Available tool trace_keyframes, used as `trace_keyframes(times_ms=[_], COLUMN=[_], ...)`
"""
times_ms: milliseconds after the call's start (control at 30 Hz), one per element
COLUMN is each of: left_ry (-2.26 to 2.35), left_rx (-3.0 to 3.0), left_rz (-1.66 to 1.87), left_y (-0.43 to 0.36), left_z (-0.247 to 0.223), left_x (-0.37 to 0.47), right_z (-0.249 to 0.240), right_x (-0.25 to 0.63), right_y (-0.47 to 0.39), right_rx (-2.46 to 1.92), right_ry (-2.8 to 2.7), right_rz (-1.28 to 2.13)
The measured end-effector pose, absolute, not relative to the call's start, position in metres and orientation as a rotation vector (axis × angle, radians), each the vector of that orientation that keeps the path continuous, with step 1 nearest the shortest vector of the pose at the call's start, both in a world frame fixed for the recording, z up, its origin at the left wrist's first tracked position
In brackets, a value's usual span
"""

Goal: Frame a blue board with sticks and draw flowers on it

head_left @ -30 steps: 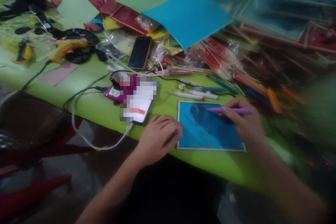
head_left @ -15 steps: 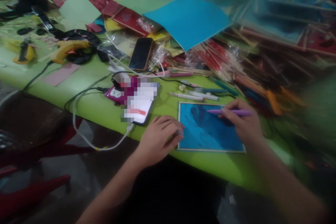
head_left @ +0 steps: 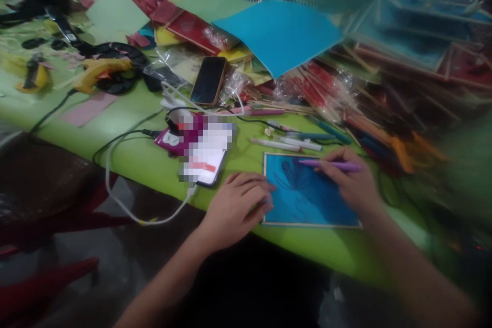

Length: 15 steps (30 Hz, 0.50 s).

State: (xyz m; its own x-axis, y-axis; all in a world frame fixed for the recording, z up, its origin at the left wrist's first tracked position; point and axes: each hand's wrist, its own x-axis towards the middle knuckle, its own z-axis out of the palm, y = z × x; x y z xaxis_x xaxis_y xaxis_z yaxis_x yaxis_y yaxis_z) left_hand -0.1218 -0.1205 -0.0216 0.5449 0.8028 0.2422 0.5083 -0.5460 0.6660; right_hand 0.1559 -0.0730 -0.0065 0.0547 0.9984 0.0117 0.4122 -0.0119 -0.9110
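A blue panel [head_left: 311,205] with thin pale strips along its edges lies flat on the green table, bearing dark line drawings. My right hand [head_left: 348,177] is closed around a purple marker [head_left: 342,165], whose tip meets the upper part of the drawing. Curled over the panel's left edge, my left hand [head_left: 240,207] holds it by the fingers. A small pale spot shows between thumb and fingers there, too blurred to name. White pens [head_left: 279,144] lie just beyond the panel's top edge.
Left of the panel lies a lit phone [head_left: 209,164] on a cable, beside a purple power strip [head_left: 169,139]. Farther back are a dark phone [head_left: 208,79], a yellow glue gun [head_left: 102,72], a blue sheet [head_left: 282,36] and wooden sticks [head_left: 307,87]. Orange-handled scissors [head_left: 402,154] lie right.
The marker tip has shifted slightly left over the drawing, my right hand moving with it. My left hand keeps its place at the panel's edge. The whole view has shifted slightly.
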Motion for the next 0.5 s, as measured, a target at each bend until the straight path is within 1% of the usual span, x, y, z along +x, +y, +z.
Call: trace_keyframes(times_ms=[500], left_ry=[1.051], left_rx=[2.269], left_rz=[0.748], left_y=[-0.1197], left_z=[-0.0232], left_x=[-0.1216], right_z=[-0.006], right_x=[0.1546], right_y=[-0.0734], right_rx=[-1.563], right_ry=[-1.469], right_rz=[0.914])
